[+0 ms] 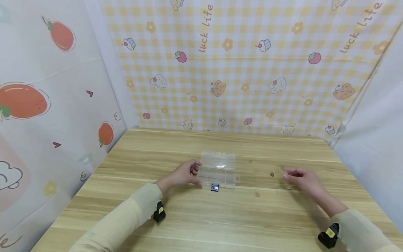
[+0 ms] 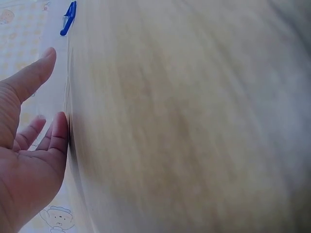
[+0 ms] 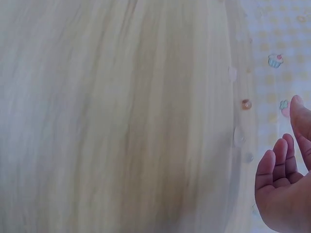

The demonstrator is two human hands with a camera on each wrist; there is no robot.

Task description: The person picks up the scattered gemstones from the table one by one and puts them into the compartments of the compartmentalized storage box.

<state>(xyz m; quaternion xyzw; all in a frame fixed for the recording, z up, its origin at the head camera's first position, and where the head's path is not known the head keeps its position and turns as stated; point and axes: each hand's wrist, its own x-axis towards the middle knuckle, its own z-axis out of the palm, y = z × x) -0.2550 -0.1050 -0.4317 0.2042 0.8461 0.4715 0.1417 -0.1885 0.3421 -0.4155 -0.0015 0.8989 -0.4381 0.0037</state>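
Observation:
A clear plastic compartment box [image 1: 217,177] sits on the table with its lid [image 1: 218,160] raised at the back. On its front edge is a small dark blue clasp-like piece [image 1: 215,187], which shows bright blue [image 2: 68,19] in the left wrist view. My left hand [image 1: 186,173] is at the box's left side, thumb and fingers apart, fingertips right at the edge. My right hand [image 1: 303,179] reaches over the table among small scattered stones, fingers loosely extended. Nearest it are a brown stone [image 1: 272,174] and a pale translucent one [image 1: 282,167]. No object shows between its fingers in the right wrist view.
Further pale stones lie between box and right hand, one in front [image 1: 257,194] and one toward the back [image 1: 250,161]. The wooden table [image 1: 201,220] meets a checked cloth [image 1: 233,70] behind and white cloths at both sides.

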